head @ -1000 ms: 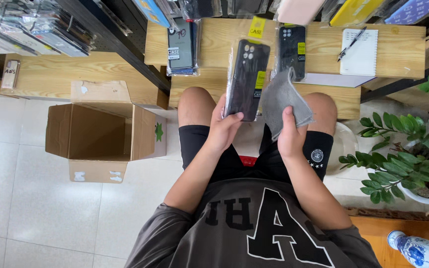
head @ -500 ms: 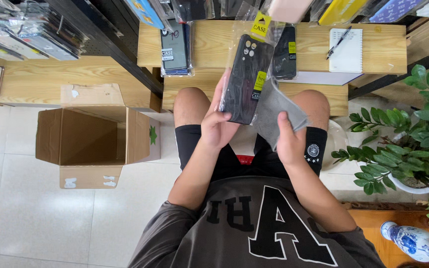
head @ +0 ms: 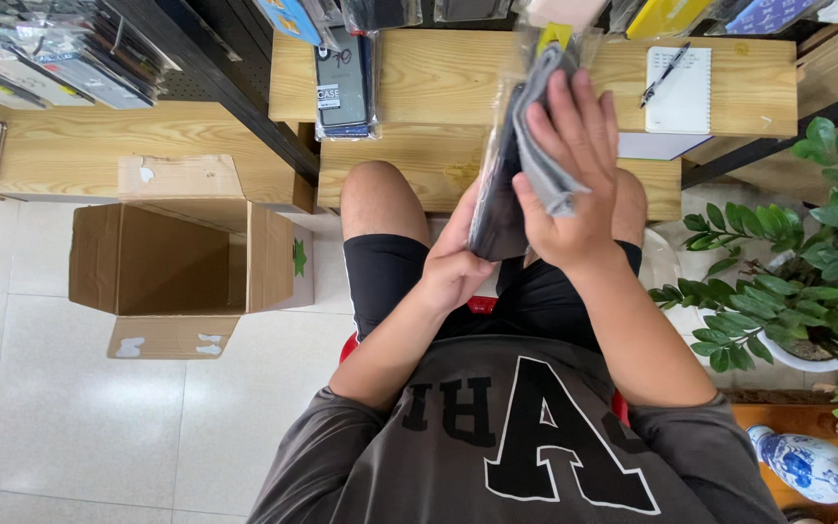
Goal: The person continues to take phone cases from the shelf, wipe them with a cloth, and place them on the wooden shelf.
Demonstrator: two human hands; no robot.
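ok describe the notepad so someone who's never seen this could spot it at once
Start at the wooden bench across the top, in front of the seated person's knees. At its right end lies the notepad, white, with a dark pen lying slantwise on it, the only plain white thing there.

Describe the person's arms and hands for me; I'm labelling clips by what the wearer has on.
Both forearms are bare. The left hand and right hand wear no gloves, and no rings, watch or bracelet show. Short, loose dark grey sleeves of a T-shirt with large black block lettering outlined in white end about the elbows. Black shorts show below.
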